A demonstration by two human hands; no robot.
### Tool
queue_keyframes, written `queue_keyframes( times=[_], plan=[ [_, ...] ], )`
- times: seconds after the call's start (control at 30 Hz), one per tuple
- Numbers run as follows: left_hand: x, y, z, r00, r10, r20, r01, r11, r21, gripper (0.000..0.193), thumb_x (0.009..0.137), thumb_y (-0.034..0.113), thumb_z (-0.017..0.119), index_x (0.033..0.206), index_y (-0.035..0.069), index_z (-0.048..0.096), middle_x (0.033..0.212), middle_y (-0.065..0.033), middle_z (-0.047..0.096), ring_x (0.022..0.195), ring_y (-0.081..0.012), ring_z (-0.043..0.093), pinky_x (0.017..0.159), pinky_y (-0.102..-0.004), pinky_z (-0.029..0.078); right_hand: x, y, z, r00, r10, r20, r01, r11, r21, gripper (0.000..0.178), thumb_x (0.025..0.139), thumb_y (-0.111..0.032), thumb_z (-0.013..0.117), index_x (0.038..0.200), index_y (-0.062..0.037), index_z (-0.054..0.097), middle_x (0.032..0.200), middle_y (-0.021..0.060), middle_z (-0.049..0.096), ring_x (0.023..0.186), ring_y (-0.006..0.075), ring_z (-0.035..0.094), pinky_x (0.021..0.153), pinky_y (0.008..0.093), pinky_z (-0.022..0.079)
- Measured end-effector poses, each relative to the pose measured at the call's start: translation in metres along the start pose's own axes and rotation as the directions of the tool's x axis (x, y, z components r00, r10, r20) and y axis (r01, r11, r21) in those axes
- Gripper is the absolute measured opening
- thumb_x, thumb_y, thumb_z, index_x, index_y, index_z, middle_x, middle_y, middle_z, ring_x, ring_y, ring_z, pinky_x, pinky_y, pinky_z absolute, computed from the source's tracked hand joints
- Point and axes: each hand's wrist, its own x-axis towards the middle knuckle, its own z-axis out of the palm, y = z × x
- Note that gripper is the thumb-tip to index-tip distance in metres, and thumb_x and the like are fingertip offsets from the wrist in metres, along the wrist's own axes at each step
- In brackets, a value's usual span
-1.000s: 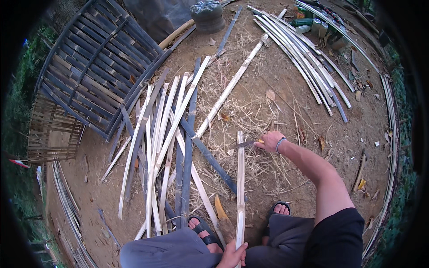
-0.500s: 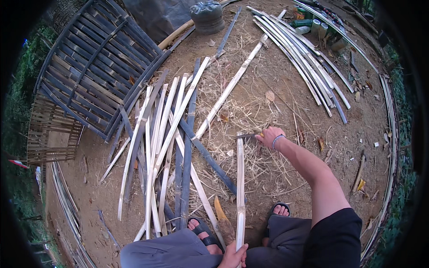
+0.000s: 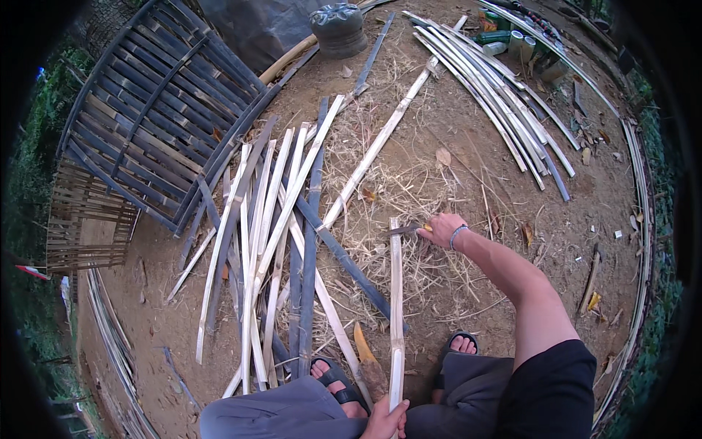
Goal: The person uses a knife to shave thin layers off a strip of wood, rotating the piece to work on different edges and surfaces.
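Note:
My left hand (image 3: 385, 420) is closed round the near end of a pale bamboo strip (image 3: 396, 293), low between my knees. The strip runs straight away from me, its far end above the shavings. In my right hand (image 3: 444, 230), with the arm stretched out, is a knife (image 3: 404, 229) gripped by its yellowish handle. Its dark blade lies across the strip just short of the far end. Thin curled bamboo shavings (image 3: 453, 274) litter the ground under and around both.
A heap of pale and dark bamboo strips (image 3: 256, 241) lies to the left. More strips (image 3: 497, 95) rest at the far right, near bottles (image 3: 493, 36). A slatted bamboo frame (image 3: 161, 102) stands far left. A curved tan piece (image 3: 363, 344) lies by my sandalled left foot (image 3: 340, 382).
The knife and my right hand have come slightly nearer along the strip. The whole view has shifted a little; my left hand keeps its hold.

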Motion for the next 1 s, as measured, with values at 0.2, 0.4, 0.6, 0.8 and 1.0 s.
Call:
queue_keyframes(
  times=[0.2, 0.4, 0.6, 0.8, 1.0],
  plan=[
    [0.0, -0.004, 0.0, 1.0, -0.004, 0.003, 0.004, 1.0, -0.013, 0.017, 0.096, 0.017, 0.053, 0.102, 0.004, 0.046, 0.055, -0.0023, 0.047, 0.036, -0.0138, 0.048, 0.034, -0.0263, 0.043, 0.015, 0.002, -0.009, 0.995, 0.102, 0.014, -0.102, 0.995, 0.005, 0.065, 0.094, -0.059, 0.036, 0.097, -0.0034, 0.069, 0.091, 0.0196, 0.069, 0.09, 0.0346, 0.068, 0.078, 0.0424, 0.055],
    [0.0, 0.004, 0.001, 0.999, -0.045, 0.026, 0.044, 0.998, 0.034, 0.016, 0.096, 0.017, 0.053, 0.097, 0.004, 0.045, 0.055, -0.0029, 0.048, 0.038, -0.0136, 0.049, 0.035, -0.0266, 0.044, 0.004, -0.003, 0.001, 0.99, 0.141, -0.017, -0.14, 0.988, 0.063, 0.062, 0.094, -0.058, 0.038, 0.102, -0.0045, 0.069, 0.093, 0.0186, 0.07, 0.09, 0.031, 0.068, 0.076, 0.041, 0.056],
    [0.01, -0.023, -0.015, 0.998, -0.018, 0.056, 0.017, 1.0, 0.016, 0.017, 0.095, 0.018, 0.055, 0.102, 0.006, 0.045, 0.056, -0.0022, 0.047, 0.037, -0.014, 0.048, 0.034, -0.0262, 0.044, 0.008, -0.021, -0.01, 0.999, 0.037, -0.034, -0.036, 0.999, 0.017, 0.064, 0.093, -0.059, 0.039, 0.095, -0.0033, 0.07, 0.092, 0.0167, 0.07, 0.09, 0.0314, 0.068, 0.077, 0.0423, 0.055],
    [0.006, 0.004, 0.0, 0.995, -0.055, 0.081, 0.045, 0.993, 0.111, 0.02, 0.096, 0.018, 0.052, 0.088, 0.002, 0.043, 0.055, -0.0036, 0.049, 0.04, -0.0132, 0.051, 0.037, -0.0273, 0.044, 0.007, 0.006, -0.018, 0.992, 0.089, -0.086, -0.091, 0.996, -0.015, 0.062, 0.094, -0.057, 0.039, 0.092, -0.0021, 0.069, 0.085, 0.0167, 0.07, 0.086, 0.0318, 0.069, 0.073, 0.0434, 0.055],
    [0.01, 0.001, -0.002, 0.995, -0.032, 0.097, 0.021, 0.994, 0.11, 0.022, 0.095, 0.019, 0.055, 0.088, 0.001, 0.043, 0.055, -0.0042, 0.051, 0.04, -0.0141, 0.054, 0.036, -0.0279, 0.043, -0.094, -0.045, -0.044, 0.998, -0.063, 0.009, 0.059, 0.969, 0.239, 0.063, 0.094, -0.059, 0.036, 0.086, -0.0035, 0.065, 0.063, 0.0162, 0.063, 0.062, 0.0306, 0.067, 0.063, 0.0423, 0.056]
  ],
)
